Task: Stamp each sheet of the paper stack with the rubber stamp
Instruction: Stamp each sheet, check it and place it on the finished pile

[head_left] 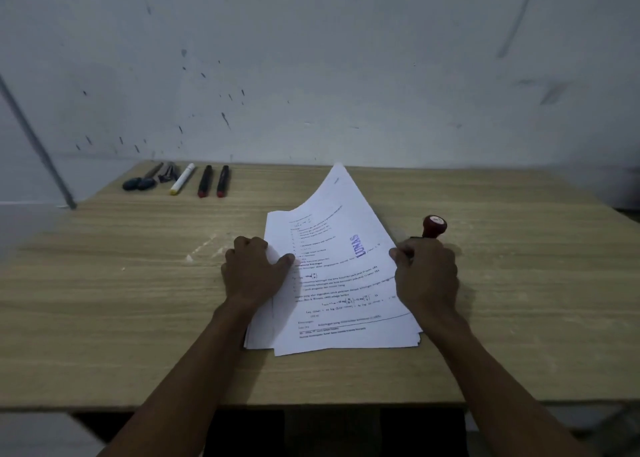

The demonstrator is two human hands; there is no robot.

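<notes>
Pinching one stamped sheet (341, 249), left hand (254, 269) and right hand (427, 273) — one rubber stamp (433, 226), three markers behind.

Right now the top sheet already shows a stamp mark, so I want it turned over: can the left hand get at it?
Probably yes. The left hand already pinches the top sheet at its left edge, and that sheet is lifted clear of the paper stack.

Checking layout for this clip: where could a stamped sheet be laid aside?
Bare table lies left of the left hand, below the markers. Right of the rubber stamp is bare too. The paper stack fills the centre.
</notes>
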